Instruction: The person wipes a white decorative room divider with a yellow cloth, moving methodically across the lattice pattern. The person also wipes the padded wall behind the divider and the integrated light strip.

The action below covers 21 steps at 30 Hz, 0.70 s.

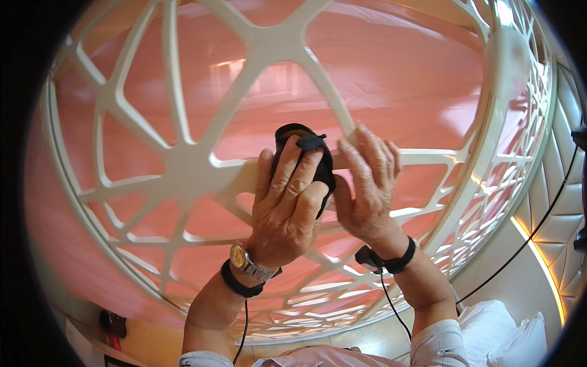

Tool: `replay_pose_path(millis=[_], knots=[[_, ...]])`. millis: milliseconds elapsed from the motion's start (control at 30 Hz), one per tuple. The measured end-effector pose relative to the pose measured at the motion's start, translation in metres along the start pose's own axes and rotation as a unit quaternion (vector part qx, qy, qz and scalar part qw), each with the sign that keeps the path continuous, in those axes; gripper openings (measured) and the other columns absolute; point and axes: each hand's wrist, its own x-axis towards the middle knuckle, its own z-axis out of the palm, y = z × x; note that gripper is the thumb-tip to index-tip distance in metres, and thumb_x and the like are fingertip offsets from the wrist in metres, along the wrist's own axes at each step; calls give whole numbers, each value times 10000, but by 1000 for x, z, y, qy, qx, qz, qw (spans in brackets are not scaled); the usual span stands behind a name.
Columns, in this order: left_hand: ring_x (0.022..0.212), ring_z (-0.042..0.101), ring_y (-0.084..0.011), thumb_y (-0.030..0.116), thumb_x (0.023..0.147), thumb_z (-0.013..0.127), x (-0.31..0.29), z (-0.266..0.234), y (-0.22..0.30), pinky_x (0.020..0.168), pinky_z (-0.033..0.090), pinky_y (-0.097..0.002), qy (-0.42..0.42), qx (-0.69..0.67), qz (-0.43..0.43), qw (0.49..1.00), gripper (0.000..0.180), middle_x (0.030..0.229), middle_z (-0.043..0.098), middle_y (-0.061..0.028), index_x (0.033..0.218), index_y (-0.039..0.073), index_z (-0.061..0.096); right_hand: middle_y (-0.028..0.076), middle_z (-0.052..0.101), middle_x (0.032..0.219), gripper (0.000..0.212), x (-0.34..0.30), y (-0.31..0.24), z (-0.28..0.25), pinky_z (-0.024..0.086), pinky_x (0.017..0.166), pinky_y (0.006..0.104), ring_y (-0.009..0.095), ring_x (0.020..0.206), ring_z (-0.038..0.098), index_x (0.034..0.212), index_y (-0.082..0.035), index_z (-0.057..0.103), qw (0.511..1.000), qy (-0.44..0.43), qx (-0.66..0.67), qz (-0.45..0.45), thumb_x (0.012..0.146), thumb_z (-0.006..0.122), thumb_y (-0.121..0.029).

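Note:
In the middle of the view, my left hand (284, 208) lies over a soft black cloth-like item (324, 174), its fingers bent across it. A brownish patch shows inside its upper edge; its exact kind is unclear. The item is against a white lattice panel (199, 168) with branching bars and irregular openings. To its right, my right hand (370, 192) has its fingers stretched out and apart at a slanting bar of the lattice, holding nothing visible. A gold-faced wristwatch (241, 257) and a black strap are on my left wrist.
Glossy pink sheeting (391, 67) spreads behind the lattice. At right, a black cable (538, 226) runs past a padded pale wall (550, 183) with a lit strip. White pillows (495, 330) lie at lower right. Thin cables hang from both wrists.

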Motion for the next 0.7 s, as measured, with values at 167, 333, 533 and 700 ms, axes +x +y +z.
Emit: replay_pose_path(millis=[167, 333, 533, 700], knots=[[1555, 465, -537, 131, 1098, 654, 10, 19, 16, 1327, 199, -683, -20, -13, -2, 1000, 103, 1580, 593, -316, 1147, 57, 602, 222, 626, 1551, 469, -8, 10, 4, 291, 1303, 556, 415, 1468, 578, 1453, -32, 679, 997, 43, 56, -9, 1002, 689, -161], [1529, 472, -577, 187, 1155, 575, 12, 50, 33, 1287, 267, -718, 23, 12, 8, 1000, 218, 1593, 567, -332, 1251, -8, 592, 178, 665, 1531, 417, -19, 25, -16, 355, 1292, 579, 402, 1491, 574, 1417, -54, 703, 992, 43, 115, -25, 1005, 709, -118], [1530, 490, -553, 149, 1098, 662, 42, 88, 78, 1301, 254, -705, -22, 5, 21, 1000, 193, 1563, 596, -343, 1184, -12, 599, 164, 704, 1464, 390, -34, 76, -55, 367, 1288, 578, 401, 1475, 586, 1363, -71, 734, 989, 64, 133, 0, 974, 727, -88], [1529, 502, -539, 156, 1103, 662, 66, 126, 119, 1310, 270, -662, -40, -40, 18, 998, 215, 1542, 600, -371, 1156, -39, 587, 142, 740, 1394, 310, -40, 113, -94, 413, 1218, 538, 384, 1413, 622, 1255, -106, 786, 991, 99, 93, 13, 951, 743, -140]])
